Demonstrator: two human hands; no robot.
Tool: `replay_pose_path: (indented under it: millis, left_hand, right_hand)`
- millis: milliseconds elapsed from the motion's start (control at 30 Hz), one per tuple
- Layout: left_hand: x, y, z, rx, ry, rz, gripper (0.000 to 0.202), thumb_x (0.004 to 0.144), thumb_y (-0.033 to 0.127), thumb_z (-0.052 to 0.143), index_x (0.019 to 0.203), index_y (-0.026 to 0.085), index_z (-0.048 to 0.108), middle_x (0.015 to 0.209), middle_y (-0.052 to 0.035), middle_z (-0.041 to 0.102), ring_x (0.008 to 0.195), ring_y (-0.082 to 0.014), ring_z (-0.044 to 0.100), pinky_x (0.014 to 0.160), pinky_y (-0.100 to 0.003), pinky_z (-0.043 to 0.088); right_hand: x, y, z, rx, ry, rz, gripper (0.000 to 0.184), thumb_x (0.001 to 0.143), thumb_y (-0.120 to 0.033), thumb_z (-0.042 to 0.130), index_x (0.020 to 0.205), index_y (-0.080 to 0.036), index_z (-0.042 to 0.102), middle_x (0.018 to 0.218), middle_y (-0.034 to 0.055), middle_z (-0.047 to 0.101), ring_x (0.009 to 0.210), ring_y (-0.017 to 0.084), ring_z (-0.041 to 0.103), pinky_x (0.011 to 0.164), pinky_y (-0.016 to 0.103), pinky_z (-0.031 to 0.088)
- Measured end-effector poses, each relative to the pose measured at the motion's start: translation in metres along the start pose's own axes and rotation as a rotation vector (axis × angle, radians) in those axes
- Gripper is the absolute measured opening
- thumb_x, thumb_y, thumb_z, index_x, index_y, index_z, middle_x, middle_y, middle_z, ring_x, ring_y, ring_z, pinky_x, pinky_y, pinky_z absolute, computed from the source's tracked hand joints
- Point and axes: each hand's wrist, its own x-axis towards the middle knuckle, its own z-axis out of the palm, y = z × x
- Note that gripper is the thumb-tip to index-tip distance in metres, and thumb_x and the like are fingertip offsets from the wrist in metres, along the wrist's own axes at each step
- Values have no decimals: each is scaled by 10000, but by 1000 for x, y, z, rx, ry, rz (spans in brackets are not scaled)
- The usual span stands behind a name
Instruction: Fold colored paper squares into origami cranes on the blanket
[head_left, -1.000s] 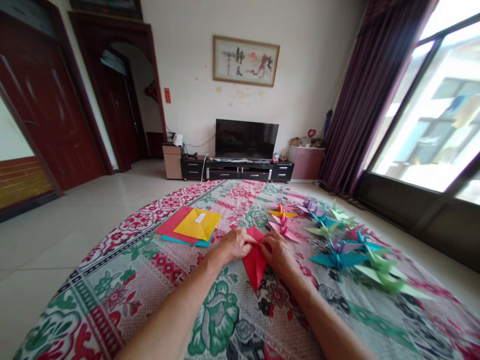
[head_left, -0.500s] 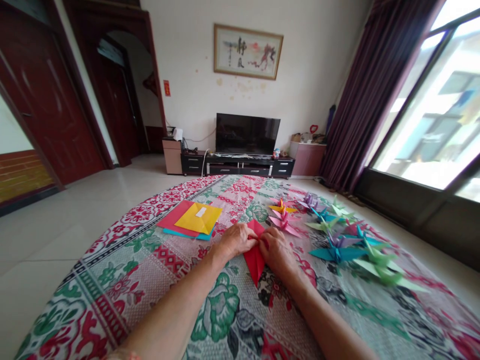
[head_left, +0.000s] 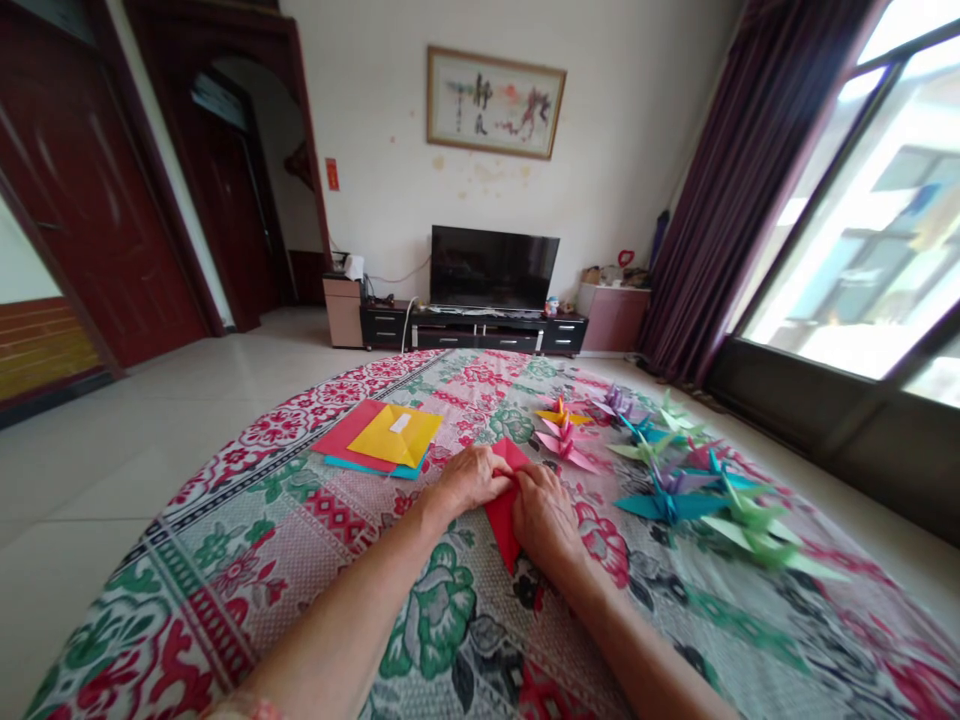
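Note:
A folded piece of red origami paper [head_left: 501, 522], long and diamond-shaped, lies on the patterned tablecloth in front of me. From its left side my left hand [head_left: 474, 478] pinches it near the middle, fingers closed. My right hand [head_left: 546, 512] rests over its right side with bent fingers pressed onto the paper, hiding part of that edge. The fingertips of both hands nearly meet along its centre. Just beyond my right hand stand a pink paper crane [head_left: 567, 442] and a yellow paper crane [head_left: 562, 413].
Yellow, red and blue paper sheets [head_left: 416, 432] lie stacked left of my hands, a small white piece on top. Several blue, green and purple folded cranes [head_left: 671, 500] crowd the right side. The round table's cloth [head_left: 300, 560] reaches its edge; a television [head_left: 495, 268] stands beyond.
My right hand has slid slightly left and toward me, covering more of the red paper's right side. My left hand stays nearly in place.

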Motion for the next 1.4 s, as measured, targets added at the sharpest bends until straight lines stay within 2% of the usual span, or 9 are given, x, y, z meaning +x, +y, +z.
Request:
replay_pose_path:
  millis: [200, 400, 667, 800, 933, 1033, 1200, 1300, 1400]
  left_hand:
    - [2, -1, 1, -1, -13, -10, 280, 762, 297, 506, 943, 243, 713, 907, -30, 709, 824, -181, 628, 756, -241, 447]
    - [2, -2, 2, -23, -17, 11, 283, 765, 290, 497, 950, 255, 709, 922, -17, 711, 858, -180, 627, 783, -240, 442]
    - [3, -1, 2, -1, -24, -9, 274, 757, 267, 499, 926, 251, 713, 897, -10, 715, 826, -168, 636, 749, -228, 454]
    - [3, -2, 2, 2, -16, -10, 269, 759, 279, 507, 934, 257, 711, 896, -8, 714, 842, -169, 633, 754, -227, 454]
    - [3, -2, 2, 7, -8, 2, 264, 764, 272, 511, 935, 252, 711, 877, -17, 714, 821, -166, 635, 744, -223, 454]
    - [2, -1, 3, 21, 8, -1, 258, 771, 281, 514, 933, 242, 711, 874, -29, 712, 822, -170, 634, 747, -228, 455]
    - [1, -1, 4, 46, 29, -11, 242, 766, 304, 547, 925, 224, 711, 890, -45, 701, 832, -178, 629, 779, -244, 458]
    - [0, -1, 4, 62, 34, 0, 234, 757, 284, 563, 923, 209, 709, 886, -52, 696, 834, -181, 628, 782, -247, 460]
    - [-1, 0, 5, 76, 41, 11, 227, 765, 262, 554, 929, 213, 703, 874, -47, 690, 830, -174, 625, 794, -247, 457]
  right_hand:
    - [-7, -2, 6, -43, -35, 24, 377, 818, -138, 369, 1162, -153, 522, 1227, 120, 509, 1130, 253, 413, 934, 372, 293]
    - [-9, -2, 11, -42, -19, 28, 397, 823, -144, 350, 1190, -141, 501, 1250, 120, 495, 1143, 263, 399, 942, 391, 277]
    - [-13, -14, 0, -65, -111, 87, 427, 837, -145, 327, 1242, -130, 463, 1307, 110, 451, 1217, 250, 350, 961, 366, 281]
    - [-14, -16, 0, -61, -106, 89, 422, 835, -145, 331, 1235, -135, 465, 1299, 125, 453, 1211, 259, 358, 963, 388, 283]
    - [-15, -11, 5, 6, -70, 70, 416, 812, -132, 353, 1210, -141, 477, 1282, 126, 465, 1203, 258, 372, 971, 402, 287]
    - [-15, -4, 8, 116, -6, 68, 426, 789, -98, 356, 1191, -154, 484, 1270, 122, 469, 1164, 228, 426, 956, 364, 321]
    - [-21, 2, 6, 281, 124, -12, 306, 729, -46, 380, 928, -152, 586, 1014, 100, 578, 933, 175, 539, 851, 283, 406]
    - [-26, -1, 0, 293, 110, -35, 247, 745, -69, 398, 821, -177, 606, 923, 74, 601, 888, 173, 544, 825, 277, 412]
    - [-28, -4, -5, 266, 75, -43, 256, 747, -86, 423, 871, -190, 621, 987, 65, 610, 941, 184, 535, 868, 296, 386]
